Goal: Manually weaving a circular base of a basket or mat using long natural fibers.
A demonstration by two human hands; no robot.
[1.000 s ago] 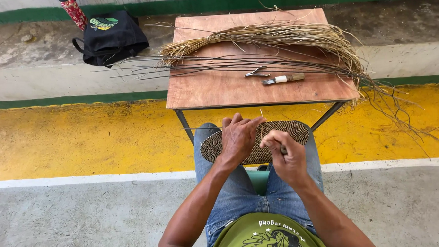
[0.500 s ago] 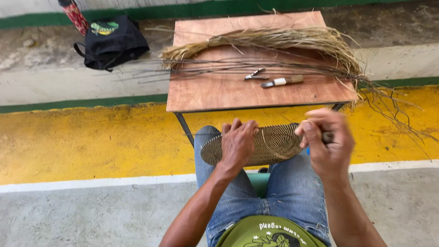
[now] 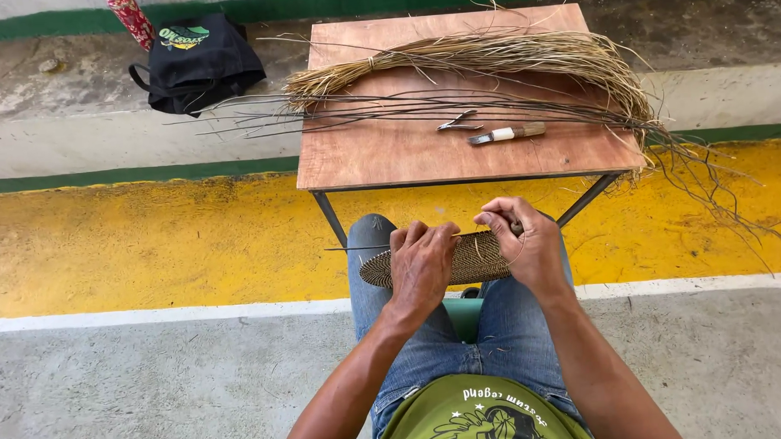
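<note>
On the person's lap, just below the table edge, sits a flat oval woven mat [image 3: 474, 258], tight coiled weave, tan-brown, w/ a thin dark stem poking out to the left. Left hand [image 3: 422, 266] lies palm-down on the mat's middle, fingers curled together over the far rim, pressing it. Right hand [image 3: 523, 241] is at the mat's right end, fingers bunched, thumb and forefinger pinching a thin pale strand at the rim; can't tell what else it grips.

Right in front of the knees stands a small table [image 3: 388, 155]: reddish plywood top, smooth, on thin dark metal legs. Across its far half lies a thick bundle of dry straw fibres [image 3: 506, 55], pale yellow, curving and spilling off the right edge down to the floor. Just nearer, a sheaf of long dark thin stems [image 3: 352, 108] sticks out well past the left edge. Near the table's middle: small metal clippers [image 3: 458, 122] and, just beside, a knife [image 3: 507, 134] w/ a pale wrapped handle.

Left of the table, on a concrete step, a black fabric bag [image 3: 196, 62], slumped, straps loose. Floor is rough grey concrete w/ a worn yellow painted band [image 3: 132, 246] and a white line.
</note>
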